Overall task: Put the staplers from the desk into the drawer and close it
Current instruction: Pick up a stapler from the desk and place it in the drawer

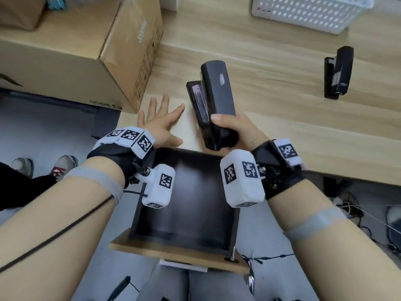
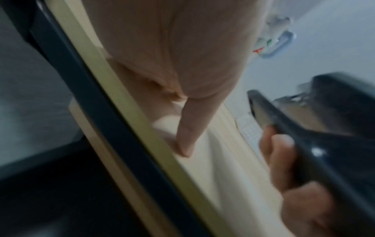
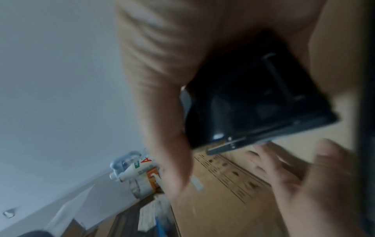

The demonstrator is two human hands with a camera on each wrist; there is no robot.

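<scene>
A: right hand (image 1: pixel 236 132) wraps the hinge end of a black stapler (image 1: pixel 213 101); held clear of the desk (image 1: pixel 271 109), just above its front edge; nose points away from the person, arm gaping off the base

B: handling?

A: rigid, likely fairly heavy for its size; smooth casing could slip; hinge end lets the arm flop, so I'd grip mid-body across both halves

B: left hand (image 1: pixel 160 124)?

A: fingers spread, flat on the desk just beside the stapler; holding nothing

B: targets?

A: open drawer (image 1: pixel 235 231) right below both hands, looks empty; second stapler (image 1: pixel 338 72) on the desk, well apart to the right
</scene>
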